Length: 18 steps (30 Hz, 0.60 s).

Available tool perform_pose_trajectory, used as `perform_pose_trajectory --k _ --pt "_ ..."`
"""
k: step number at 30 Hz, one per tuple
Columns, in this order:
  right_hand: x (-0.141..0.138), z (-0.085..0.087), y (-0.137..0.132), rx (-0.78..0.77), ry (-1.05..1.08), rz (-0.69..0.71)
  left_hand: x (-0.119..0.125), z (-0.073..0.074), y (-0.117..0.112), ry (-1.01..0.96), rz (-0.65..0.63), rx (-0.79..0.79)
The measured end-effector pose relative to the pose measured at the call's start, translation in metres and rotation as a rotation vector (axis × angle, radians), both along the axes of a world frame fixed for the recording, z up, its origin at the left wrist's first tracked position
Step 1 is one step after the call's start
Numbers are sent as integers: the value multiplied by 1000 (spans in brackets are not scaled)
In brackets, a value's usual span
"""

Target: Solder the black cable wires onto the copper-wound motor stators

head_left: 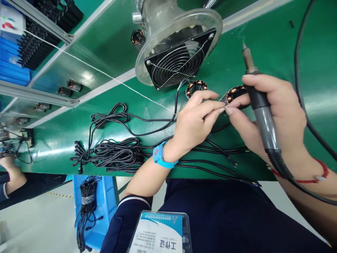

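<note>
My left hand (196, 117) is closed, its fingertips pinching a thin wire (223, 106) beside a copper-wound stator (231, 94). My right hand (279, 109) grips a soldering iron (265, 123), with the tip pointing away and a wisp of smoke above it. Thumb and forefinger of that same hand meet the left fingertips at the wire. Another wound stator (196, 86) stands just beyond my left hand. A thin white strand (105, 74) runs from the upper left toward my left hand. Black cables (210, 149) with stripped ends pass beneath my wrists.
A fume duct with a black fan grille (179, 65) stands at the back. Bundled black cables (118, 154) lie to the left. More stators (74, 85) sit behind the metal rail. A blue bin (105, 203) holds cables below the bench. A co-worker's hand (9, 163) is far left.
</note>
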State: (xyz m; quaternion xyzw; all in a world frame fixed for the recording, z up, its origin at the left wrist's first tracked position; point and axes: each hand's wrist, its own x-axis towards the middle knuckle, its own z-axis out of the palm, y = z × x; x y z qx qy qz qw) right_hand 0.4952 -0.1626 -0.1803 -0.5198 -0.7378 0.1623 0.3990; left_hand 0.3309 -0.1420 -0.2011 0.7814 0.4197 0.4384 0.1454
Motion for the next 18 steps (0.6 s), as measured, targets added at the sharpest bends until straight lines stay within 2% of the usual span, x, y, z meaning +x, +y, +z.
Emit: perform_pose_trajectory --k 3,7,12,15,18 --pt "0 -5 4 9 44 -14 0 2 -1 62 -35 48" --pt "3 -11 10 -13 56 -4 -2 4 -2 147 -13 -16" --pt "16 -10 8 -12 12 108 -3 5 0 85 -19 -18" --pt "22 -6 6 18 -75 195 -4 5 2 34 -32 -55" --pt "26 -6 7 53 -133 225 -5 4 2 20 -41 -117"
